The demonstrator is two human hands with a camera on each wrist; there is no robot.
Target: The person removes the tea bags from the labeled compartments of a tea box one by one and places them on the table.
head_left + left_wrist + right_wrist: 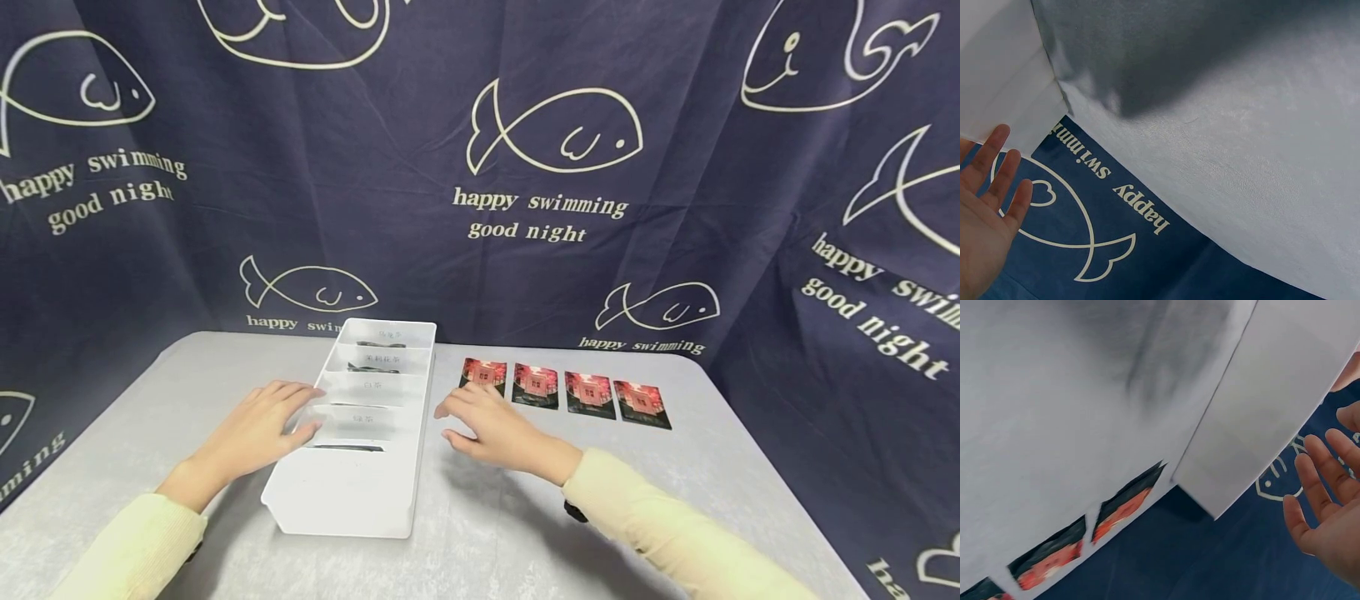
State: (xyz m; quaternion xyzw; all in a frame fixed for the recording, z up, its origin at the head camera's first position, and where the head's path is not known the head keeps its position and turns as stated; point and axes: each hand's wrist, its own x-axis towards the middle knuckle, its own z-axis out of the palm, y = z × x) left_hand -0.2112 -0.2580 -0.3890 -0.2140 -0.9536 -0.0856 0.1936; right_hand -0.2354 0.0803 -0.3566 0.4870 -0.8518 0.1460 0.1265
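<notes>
A long white divided box (345, 496) lies on the table, with handwritten labels inside its compartments. Dark flat edges (348, 448) show in several of the slots. At the box's left rim is my left hand (251, 429), fingers and thumb reaching over the edge; the left wrist view shows the fingers (1004, 175) loosely extended beside the outer wall. My right hand (495, 429) hovers just right of the box with relaxed, slightly bent fingers and nothing in it. Its fingertips overlap the leftmost red-and-black packet (483, 372) in the head view.
More flat red-and-black packets (588, 393) lie in a row to the right on the grey table (712, 500). A dark blue curtain (420, 208) with fish drawings and lettering hangs behind and at both sides.
</notes>
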